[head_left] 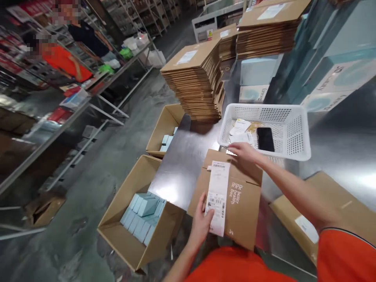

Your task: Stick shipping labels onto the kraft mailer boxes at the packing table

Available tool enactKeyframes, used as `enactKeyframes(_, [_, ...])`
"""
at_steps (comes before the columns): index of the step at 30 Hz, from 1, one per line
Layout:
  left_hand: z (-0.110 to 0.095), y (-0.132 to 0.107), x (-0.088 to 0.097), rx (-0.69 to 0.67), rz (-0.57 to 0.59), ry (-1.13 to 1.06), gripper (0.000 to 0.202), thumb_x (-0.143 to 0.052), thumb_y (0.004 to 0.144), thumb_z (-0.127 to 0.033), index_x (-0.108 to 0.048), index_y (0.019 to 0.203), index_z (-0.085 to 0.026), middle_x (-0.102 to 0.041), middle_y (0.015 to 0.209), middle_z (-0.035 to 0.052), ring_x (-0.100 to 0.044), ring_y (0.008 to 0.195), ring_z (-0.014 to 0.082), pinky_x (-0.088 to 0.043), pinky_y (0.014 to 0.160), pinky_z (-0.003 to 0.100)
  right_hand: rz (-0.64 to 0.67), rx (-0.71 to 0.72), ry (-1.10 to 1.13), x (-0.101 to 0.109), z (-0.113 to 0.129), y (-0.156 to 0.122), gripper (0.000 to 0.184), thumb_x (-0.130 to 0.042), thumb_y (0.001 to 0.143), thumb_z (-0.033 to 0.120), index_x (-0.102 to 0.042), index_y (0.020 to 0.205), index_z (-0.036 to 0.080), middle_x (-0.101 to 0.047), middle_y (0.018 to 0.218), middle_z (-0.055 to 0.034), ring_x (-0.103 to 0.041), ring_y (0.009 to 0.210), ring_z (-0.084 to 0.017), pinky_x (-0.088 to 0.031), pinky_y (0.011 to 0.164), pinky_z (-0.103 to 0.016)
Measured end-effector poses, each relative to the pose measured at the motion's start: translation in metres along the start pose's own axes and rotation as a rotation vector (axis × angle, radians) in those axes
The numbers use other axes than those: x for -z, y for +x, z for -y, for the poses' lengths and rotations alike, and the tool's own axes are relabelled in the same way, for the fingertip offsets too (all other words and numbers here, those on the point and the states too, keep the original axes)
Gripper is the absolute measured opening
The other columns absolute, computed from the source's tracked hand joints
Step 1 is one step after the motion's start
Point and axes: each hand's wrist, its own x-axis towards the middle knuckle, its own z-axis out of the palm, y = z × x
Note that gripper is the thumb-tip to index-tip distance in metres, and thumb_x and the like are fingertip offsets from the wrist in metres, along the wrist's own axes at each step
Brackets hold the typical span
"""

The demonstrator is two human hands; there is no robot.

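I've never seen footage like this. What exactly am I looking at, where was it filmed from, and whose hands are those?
No machine here: this single picture comes from a camera worn on a person's head, looking forward and down, so you see what they see. The bare arms in orange sleeves are theirs. Their left hand holds a white shipping label on a cardboard box. Their right hand rests on the box's far edge, beside a white plastic basket containing papers and a black phone. Stacks of flat cardboard mailers sit on a steel table. Open cartons of pale blue boxes stand alongside. Two co-workers are at the upper left.
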Motion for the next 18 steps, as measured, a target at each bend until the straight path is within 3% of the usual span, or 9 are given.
enactKeyframes(3, [0.005,0.002,-0.003,-0.047,-0.087,0.189,0.060,-0.068,0.077,-0.035,-0.059,0.135,-0.019,-0.057,0.143,0.0104,-0.051,0.133,0.0276,-0.039,0.114,0.037,-0.192,-0.115,-0.190,0.035,-0.037,0.054,0.026,-0.046,0.092,0.025,-0.070,0.091,0.015,-0.069,0.090,-0.0088,-0.062,0.087,-0.022,-0.045,0.083,-0.036])
enactKeyframes(5, [0.004,0.002,-0.004,-0.040,-0.083,0.312,0.049,-0.062,0.081,-0.034,-0.066,0.127,-0.018,-0.062,0.137,0.0099,-0.054,0.130,0.0265,-0.040,0.113,0.038,-0.145,-0.124,-0.217,0.042,-0.056,0.080,0.016,-0.054,0.085,0.018,-0.069,0.080,0.015,-0.068,0.082,-0.0080,-0.061,0.082,-0.022,-0.045,0.082,-0.037])
enactKeyframes(8, [-0.001,0.004,-0.007,-0.035,-0.092,0.410,0.047,-0.058,0.082,-0.032,-0.067,0.127,-0.019,-0.066,0.131,0.0097,-0.058,0.125,0.0257,-0.045,0.108,0.037,0.052,-0.086,-0.263,0.027,-0.066,0.100,0.012,-0.065,0.073,0.014,-0.064,0.062,0.017,-0.063,0.062,-0.0024,-0.057,0.065,-0.016,-0.045,0.070,-0.030])
enactKeyframes(11, [-0.006,0.005,-0.009,-0.016,-0.113,0.433,0.052,-0.058,0.080,-0.028,-0.065,0.130,-0.019,-0.066,0.131,0.0091,-0.059,0.124,0.0250,-0.046,0.106,0.035,0.138,-0.042,-0.316,0.003,-0.055,0.106,0.018,-0.065,0.077,0.020,-0.061,0.060,0.017,-0.061,0.058,-0.0032,-0.056,0.062,-0.015,-0.044,0.065,-0.028])
enactKeyframes(15, [-0.007,0.007,-0.011,0.009,-0.113,0.434,0.051,-0.055,0.081,-0.027,-0.064,0.131,-0.018,-0.065,0.132,0.0090,-0.060,0.123,0.0236,-0.048,0.105,0.034,-0.011,0.011,-0.303,-0.016,-0.034,0.095,0.031,-0.040,0.097,0.030,-0.064,0.083,0.017,-0.070,0.089,-0.0123,-0.063,0.087,-0.023,-0.046,0.078,-0.034])
enactKeyframes(18, [-0.006,0.008,-0.010,0.021,-0.116,0.426,0.052,-0.055,0.081,-0.025,-0.064,0.131,-0.017,-0.064,0.134,0.0093,-0.059,0.124,0.0237,-0.047,0.105,0.034,0.043,0.039,-0.264,-0.030,-0.032,0.072,0.024,-0.053,0.088,0.028,-0.061,0.067,0.018,-0.068,0.075,-0.0139,-0.066,0.082,-0.027,-0.048,0.075,-0.036])
